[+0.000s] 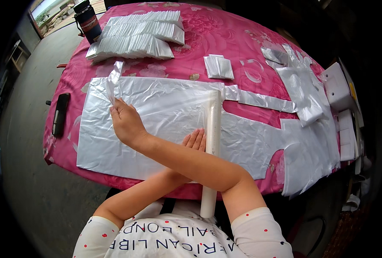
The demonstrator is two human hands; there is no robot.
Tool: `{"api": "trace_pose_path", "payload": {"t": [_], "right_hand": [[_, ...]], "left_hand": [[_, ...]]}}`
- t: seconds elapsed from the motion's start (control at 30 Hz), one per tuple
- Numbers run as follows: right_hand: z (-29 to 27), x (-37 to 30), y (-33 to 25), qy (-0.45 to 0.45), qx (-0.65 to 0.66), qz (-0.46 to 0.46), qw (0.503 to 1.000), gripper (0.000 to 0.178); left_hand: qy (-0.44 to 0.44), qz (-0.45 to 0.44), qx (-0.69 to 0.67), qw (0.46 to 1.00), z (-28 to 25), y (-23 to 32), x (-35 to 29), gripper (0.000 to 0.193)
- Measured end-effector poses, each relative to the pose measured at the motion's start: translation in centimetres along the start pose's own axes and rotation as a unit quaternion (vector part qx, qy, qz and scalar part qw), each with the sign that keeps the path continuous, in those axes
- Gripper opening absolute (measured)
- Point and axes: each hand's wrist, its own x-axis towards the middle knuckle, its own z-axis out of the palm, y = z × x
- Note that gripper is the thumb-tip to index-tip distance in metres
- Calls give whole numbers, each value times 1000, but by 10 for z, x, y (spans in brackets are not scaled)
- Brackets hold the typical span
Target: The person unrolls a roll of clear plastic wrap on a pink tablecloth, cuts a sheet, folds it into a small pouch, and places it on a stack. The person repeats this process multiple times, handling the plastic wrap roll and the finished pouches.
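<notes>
Three fanned rows of folded plastic packets [135, 32] lie at the far side of the pink tablecloth [66, 148], beside a dark flask [87, 21], and from my remote view I count those as the finished share. A smaller packet [219, 68] sits nearer, apart from the rows, and I judge it done as well, though I can't tell why it is separate. What I take to be the piece in hand, a silvery-white plastic sheet [100, 146], lies spread in the middle of the table, wrinkled and unfolded, so I'd put it at an early stage. A pale tube [213, 124] lies across it, its near end reaching past the table edge toward the wearer. I see the forearms crossed, right over left. The right hand [128, 122], over on the picture's left, has its fingers curled in, pinching the lower end of a shiny plastic strip [115, 79]. The left hand [194, 140] is flat, fingers straight and together, gripping nothing; its fingertips lie just beside the tube, and I can't make out whether they touch it. Toward the right end, overlapping loose plastic [311, 159] lies unfolded, which I read as work left; the number of layers I can't tell.
</notes>
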Motion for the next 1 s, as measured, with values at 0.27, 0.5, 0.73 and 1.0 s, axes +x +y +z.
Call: {"api": "trace_pose_path", "payload": {"t": [0.27, 0.5, 0.73, 1.0], "right_hand": [[37, -51, -9, -114, -74, -45, 990, 51], [-109, -144, -18, -13, -113, -199, 973, 32], [-176, -202, 41, 132, -237, -101, 957, 36], [-187, -194, 59, -11, -326, -136, 935, 54]], "left_hand": [[-22, -26, 10, 999, 2, 4, 1, 54], [51, -104, -330, 937, -20, -20, 20, 45], [21, -389, -760, 520, -27, -54, 100, 54], [10, -428, -749, 505, -34, -77, 95, 55]]}}
